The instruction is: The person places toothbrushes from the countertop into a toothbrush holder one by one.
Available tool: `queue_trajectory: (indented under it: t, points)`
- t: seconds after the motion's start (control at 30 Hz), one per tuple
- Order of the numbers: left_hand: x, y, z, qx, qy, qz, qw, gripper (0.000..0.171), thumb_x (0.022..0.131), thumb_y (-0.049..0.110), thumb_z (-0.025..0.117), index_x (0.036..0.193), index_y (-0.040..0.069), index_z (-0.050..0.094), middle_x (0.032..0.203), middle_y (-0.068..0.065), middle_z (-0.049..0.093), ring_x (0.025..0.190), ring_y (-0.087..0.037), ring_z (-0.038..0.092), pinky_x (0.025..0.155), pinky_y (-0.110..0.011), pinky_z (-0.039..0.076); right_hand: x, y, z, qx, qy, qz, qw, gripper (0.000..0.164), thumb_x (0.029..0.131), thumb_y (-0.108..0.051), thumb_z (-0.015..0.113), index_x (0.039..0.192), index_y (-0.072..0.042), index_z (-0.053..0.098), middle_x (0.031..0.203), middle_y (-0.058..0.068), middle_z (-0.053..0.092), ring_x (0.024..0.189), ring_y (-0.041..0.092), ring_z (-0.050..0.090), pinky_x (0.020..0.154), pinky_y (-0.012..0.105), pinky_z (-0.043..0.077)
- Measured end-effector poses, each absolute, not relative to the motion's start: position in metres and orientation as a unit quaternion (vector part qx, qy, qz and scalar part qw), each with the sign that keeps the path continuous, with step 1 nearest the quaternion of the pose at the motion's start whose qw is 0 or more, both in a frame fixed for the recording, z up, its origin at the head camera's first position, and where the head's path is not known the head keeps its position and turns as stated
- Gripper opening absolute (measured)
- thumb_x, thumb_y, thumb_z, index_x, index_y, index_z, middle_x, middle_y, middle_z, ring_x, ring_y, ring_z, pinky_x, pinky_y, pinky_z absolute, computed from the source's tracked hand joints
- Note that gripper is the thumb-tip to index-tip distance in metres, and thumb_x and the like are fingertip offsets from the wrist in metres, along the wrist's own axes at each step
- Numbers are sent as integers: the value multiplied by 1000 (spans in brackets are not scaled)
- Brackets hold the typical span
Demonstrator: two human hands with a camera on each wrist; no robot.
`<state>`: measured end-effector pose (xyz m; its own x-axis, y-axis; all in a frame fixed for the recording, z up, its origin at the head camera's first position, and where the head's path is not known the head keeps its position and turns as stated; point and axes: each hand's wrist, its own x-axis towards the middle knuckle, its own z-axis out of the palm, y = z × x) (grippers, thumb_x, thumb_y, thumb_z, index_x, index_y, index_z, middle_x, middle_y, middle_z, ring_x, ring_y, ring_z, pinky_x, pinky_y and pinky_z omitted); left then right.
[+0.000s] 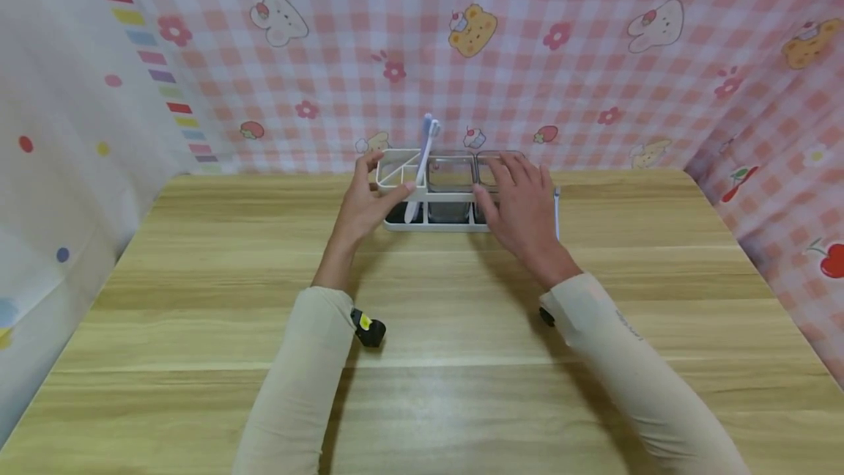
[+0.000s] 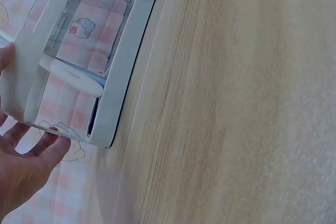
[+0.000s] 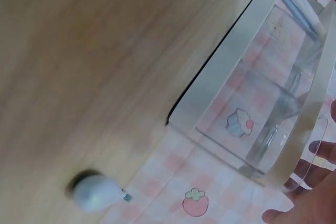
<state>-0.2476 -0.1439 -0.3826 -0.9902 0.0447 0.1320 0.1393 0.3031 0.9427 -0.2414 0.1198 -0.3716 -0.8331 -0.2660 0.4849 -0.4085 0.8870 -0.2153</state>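
A white toothbrush holder stands at the back of the wooden table, with a divided left section and clear cups in its other sections. My left hand grips its left end, thumb in front and fingers round the side. At the right end, my right hand holds the holder, its thumb at the front rail and its fingers over the right clear cup. Two toothbrushes, one white and one bluish, lean in the left section. The middle clear cup shows between my hands.
A slender pale object with a bluish end lies on the table just right of the holder. Behind the table hangs a pink checked curtain, close to the holder's back. A white dotted curtain borders the left side.
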Motion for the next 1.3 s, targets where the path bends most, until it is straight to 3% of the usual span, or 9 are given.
queue_trajectory:
  t: [0.43, 0.8, 1.03, 1.3]
  points:
    - [-246, -145, -383, -56, -808, -585, 40, 84, 90, 41, 74, 156, 18, 28, 159, -15, 31, 122, -37, 47, 93, -52, 46, -248, 137, -363, 109, -957, 196, 182, 71, 102, -52, 55, 152, -2, 42, 155, 21, 41, 143, 39, 35, 118, 54, 20]
    - [-246, -144, -382, -60, -808, -585, 37, 84, 91, 40, 74, 157, 16, 27, 159, -16, 30, 123, -38, 46, 94, -53, 46, -250, 154, -361, 91, -948, 248, 178, 83, 96, -53, 65, 158, -10, 33, 156, 20, 41, 142, 40, 36, 118, 52, 21]
    - [-247, -144, -382, -55, -811, -581, 38, 85, 90, 41, 74, 157, 18, 27, 159, -14, 30, 123, -37, 46, 93, -52, 46, -248, 163, -364, 77, -959, 240, 132, 97, 88, -53, 75, 158, -5, 30, 161, 20, 32, 146, 41, 29, 117, 57, 21]
    - [-247, -144, -383, -59, -808, -585, 40, 84, 90, 40, 74, 156, 17, 28, 159, -15, 31, 122, -37, 47, 92, -52, 47, -246, 170, -363, 82, -962, 244, 89, 109, 82, -52, 82, 162, -10, 21, 164, 18, 25, 147, 42, 26, 115, 61, 23]
